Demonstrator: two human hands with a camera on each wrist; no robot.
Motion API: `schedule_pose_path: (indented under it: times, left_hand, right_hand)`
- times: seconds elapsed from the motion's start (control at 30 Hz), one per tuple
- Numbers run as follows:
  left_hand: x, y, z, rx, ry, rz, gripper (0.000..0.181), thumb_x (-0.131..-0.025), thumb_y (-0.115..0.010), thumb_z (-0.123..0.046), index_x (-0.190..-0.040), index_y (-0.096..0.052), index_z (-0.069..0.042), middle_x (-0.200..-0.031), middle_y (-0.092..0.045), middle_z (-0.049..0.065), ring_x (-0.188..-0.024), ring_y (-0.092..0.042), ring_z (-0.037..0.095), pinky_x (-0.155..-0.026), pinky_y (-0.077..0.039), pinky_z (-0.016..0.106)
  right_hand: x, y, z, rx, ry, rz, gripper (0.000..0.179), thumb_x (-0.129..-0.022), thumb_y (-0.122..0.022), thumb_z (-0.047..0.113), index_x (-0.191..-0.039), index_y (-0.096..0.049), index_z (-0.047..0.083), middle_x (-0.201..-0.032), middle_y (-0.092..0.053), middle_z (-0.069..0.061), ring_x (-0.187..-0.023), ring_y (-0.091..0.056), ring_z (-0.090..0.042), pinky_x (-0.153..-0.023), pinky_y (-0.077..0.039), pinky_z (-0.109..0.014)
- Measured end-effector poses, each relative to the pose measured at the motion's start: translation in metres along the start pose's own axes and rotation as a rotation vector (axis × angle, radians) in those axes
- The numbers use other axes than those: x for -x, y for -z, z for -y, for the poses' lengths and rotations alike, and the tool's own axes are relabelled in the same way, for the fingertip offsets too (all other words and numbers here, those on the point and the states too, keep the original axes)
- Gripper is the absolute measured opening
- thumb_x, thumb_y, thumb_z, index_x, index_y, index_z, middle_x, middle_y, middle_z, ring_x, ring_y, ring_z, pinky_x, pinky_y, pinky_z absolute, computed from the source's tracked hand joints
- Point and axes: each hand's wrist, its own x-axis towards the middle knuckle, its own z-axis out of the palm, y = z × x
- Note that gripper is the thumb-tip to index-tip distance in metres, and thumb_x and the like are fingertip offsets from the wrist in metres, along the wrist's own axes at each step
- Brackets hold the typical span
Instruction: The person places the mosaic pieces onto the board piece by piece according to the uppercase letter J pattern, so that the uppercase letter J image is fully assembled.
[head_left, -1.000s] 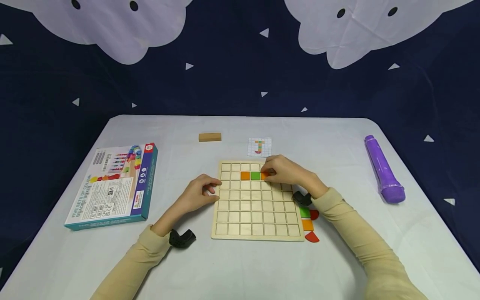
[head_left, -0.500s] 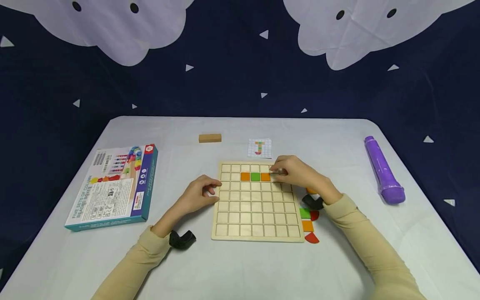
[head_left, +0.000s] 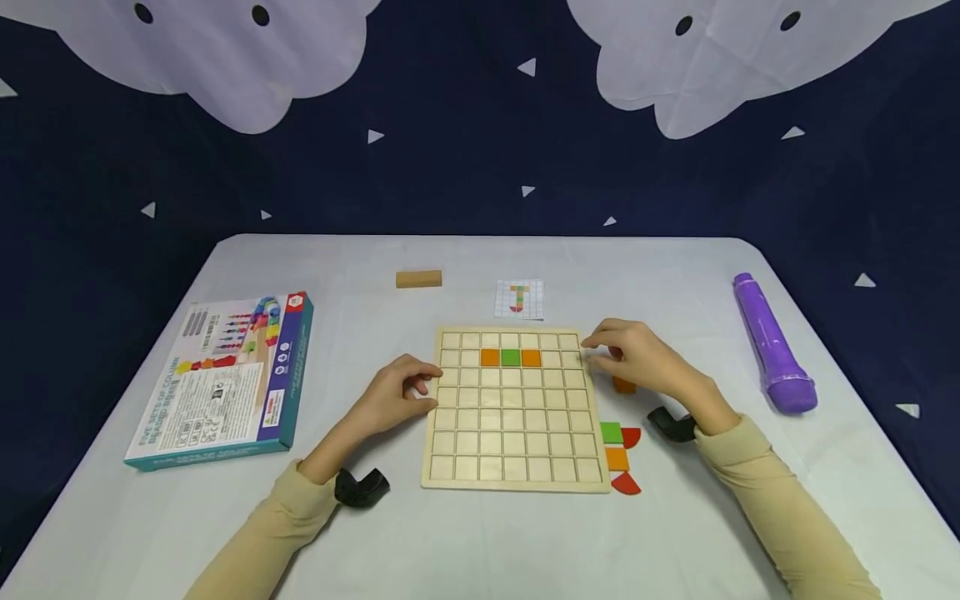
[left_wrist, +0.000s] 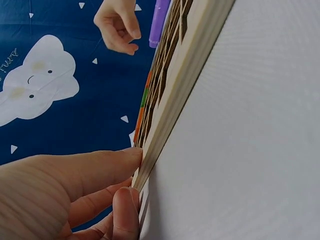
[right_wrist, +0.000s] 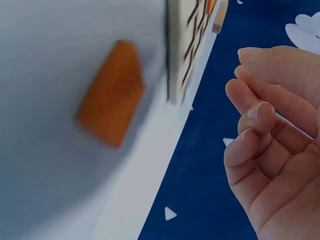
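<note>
A wooden grid board lies on the table with a row of orange, green and orange square tiles in its cells. My left hand touches the board's left edge, thumb and index fingertips set apart along it. In the left wrist view, the left thumb meets the board's rim. Just off the board's upper right corner is my right hand, its fingers loosely bent around nothing. Below it, an orange tile lies on the table, partly hidden in the head view.
Green, orange and red quarter-round pieces lie along the board's right side. Behind the board are a pattern card and a wooden block. A box sits left, a purple microphone right.
My right hand has let go of the right-hand orange tile and moved right, off the board. That tile now shows fully in its cell. The left hand stays at the edge.
</note>
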Motion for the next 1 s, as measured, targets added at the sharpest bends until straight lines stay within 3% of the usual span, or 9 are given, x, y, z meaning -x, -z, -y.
schedule_pose_path:
  times: [0.3,0.53,1.0]
  left_hand:
    - [0.0,0.001,0.0,0.009,-0.013,0.0,0.038,-0.076,-0.074,-0.003,-0.113,-0.064,-0.001,-0.097,-0.059,0.012,-0.078,-0.054,0.011,-0.063,-0.049,0.017]
    - [0.0,0.001,0.0,0.008,-0.01,-0.001,0.038,-0.076,-0.074,-0.003,-0.113,-0.064,0.0,-0.097,-0.059,0.013,-0.078,-0.054,0.011,-0.062,-0.049,0.017]
    - [0.001,0.001,0.0,0.032,-0.005,0.002,0.039,-0.076,-0.073,-0.002,-0.114,-0.063,0.001,-0.096,-0.059,0.013,-0.079,-0.055,0.012,-0.063,-0.049,0.017]
  right_hand:
    - [0.026,0.005,-0.01,0.01,-0.02,-0.045,0.018,-0.078,-0.069,0.002,-0.095,-0.072,0.003,-0.087,-0.067,-0.005,-0.06,-0.039,0.0,-0.056,-0.037,-0.017]
    - [0.037,0.005,-0.012,-0.027,-0.098,0.0,0.02,-0.079,-0.072,0.006,-0.098,-0.072,0.004,-0.089,-0.067,-0.004,-0.061,-0.04,0.001,-0.056,-0.038,-0.017]
    - [0.048,-0.002,-0.02,-0.033,-0.11,0.079,0.027,-0.074,-0.074,0.004,-0.101,-0.071,0.004,-0.089,-0.065,0.0,-0.068,-0.045,-0.003,-0.059,-0.04,-0.016]
